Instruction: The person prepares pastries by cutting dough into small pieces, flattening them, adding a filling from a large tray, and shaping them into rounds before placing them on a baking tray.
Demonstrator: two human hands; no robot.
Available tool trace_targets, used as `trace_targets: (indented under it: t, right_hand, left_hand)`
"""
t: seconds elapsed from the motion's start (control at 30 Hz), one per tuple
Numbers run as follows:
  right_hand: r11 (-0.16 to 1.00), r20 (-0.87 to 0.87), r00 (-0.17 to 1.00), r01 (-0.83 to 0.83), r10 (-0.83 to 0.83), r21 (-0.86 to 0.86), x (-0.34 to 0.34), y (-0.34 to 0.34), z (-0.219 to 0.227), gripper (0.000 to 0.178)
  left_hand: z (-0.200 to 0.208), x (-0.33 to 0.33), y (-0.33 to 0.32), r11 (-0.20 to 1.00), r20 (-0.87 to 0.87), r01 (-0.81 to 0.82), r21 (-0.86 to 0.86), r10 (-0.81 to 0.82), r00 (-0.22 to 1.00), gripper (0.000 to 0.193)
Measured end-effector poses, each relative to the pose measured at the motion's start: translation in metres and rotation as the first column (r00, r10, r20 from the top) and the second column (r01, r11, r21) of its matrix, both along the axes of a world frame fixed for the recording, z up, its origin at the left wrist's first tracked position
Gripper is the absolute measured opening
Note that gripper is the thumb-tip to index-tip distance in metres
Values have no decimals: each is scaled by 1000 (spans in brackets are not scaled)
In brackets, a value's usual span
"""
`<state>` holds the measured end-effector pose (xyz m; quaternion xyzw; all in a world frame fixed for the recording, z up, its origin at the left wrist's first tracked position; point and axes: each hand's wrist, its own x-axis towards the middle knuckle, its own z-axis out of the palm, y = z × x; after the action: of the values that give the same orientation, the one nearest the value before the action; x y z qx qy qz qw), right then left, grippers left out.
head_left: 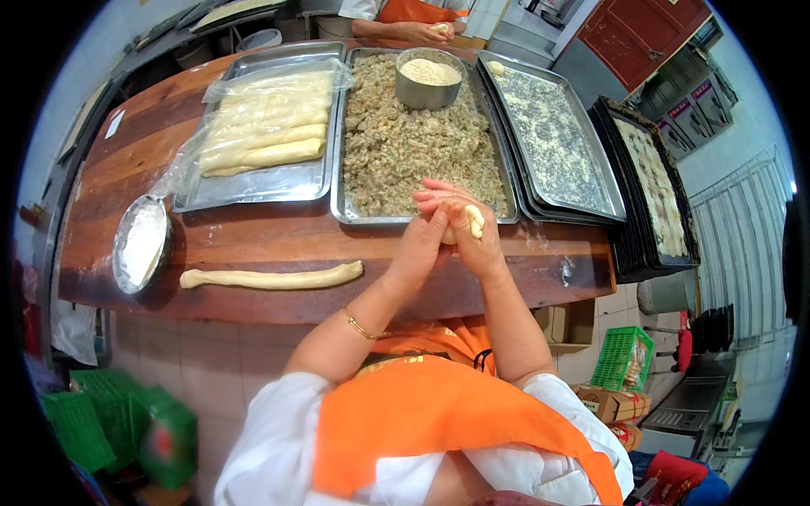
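Observation:
Both my hands are pressed together above the near edge of the filling tray. Between them sits a small lump of pale dough (476,222), mostly hidden, with a folded end poking out by my right hand (481,246). My left hand (419,244) meets it from the other side, its thumb against the dough. Some fingers stretch out over the tray, while others are hidden. On the table to the left lies a long dough roll (272,277). The metal tray (337,190) holds a chunky brownish-green filling (405,143), and a round tin of pale crumbs (429,83) stands in it.
Left of the filling, a tray (253,196) carries dough rolls under plastic film (270,110). A bowl of white flour (142,244) stands at the table's left edge. Stacked trays (553,135) dusted with crumbs and dark baking trays (650,185) stand rightward. A person (413,25) works opposite.

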<state>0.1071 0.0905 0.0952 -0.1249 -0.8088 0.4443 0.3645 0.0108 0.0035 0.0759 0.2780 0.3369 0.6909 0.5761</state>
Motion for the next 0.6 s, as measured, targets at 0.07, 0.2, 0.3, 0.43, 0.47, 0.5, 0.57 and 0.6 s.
trace_targets:
  t: [0.07,0.2,0.3,0.43,0.47,0.5,0.57,0.6]
  right_hand:
    - [994,30,999,-14,18,-104,8,5,-7,57]
    - [959,-75,997,-18,-4,-284,9,1,-4,61]
    - [973,-161,985,18,-56,-232,-4,-7,3,60]
    - [937,-117,989,-124,90,-327,5,4,-7,60]
    - [916,-125,990,-116,72,-385,6,3,-8,60]
    - [891,-134,989,-111,57,-440,6,3,-9,60]
    - [874,-174,983,-126,48,-469,8,9,-20,60]
    - [865,-196,980,-134,42,-483,6,8,-17,61]
  left_hand:
    - [-8,-2,2,996,-6,88,-4,-88,996,45]
    - [0,0,-1,990,-17,101,99,-100,995,51]
    - [-11,-14,1,961,-7,247,121,-248,969,56]
    - [-21,-19,3,954,-147,298,29,-291,945,55]
    - [-21,-15,4,963,-145,266,45,-257,955,55]
    - [-20,-11,4,971,-145,231,62,-220,965,55]
    - [-9,9,5,995,-240,-47,88,67,968,60]
    - [-5,9,4,995,-238,-63,80,80,968,61]
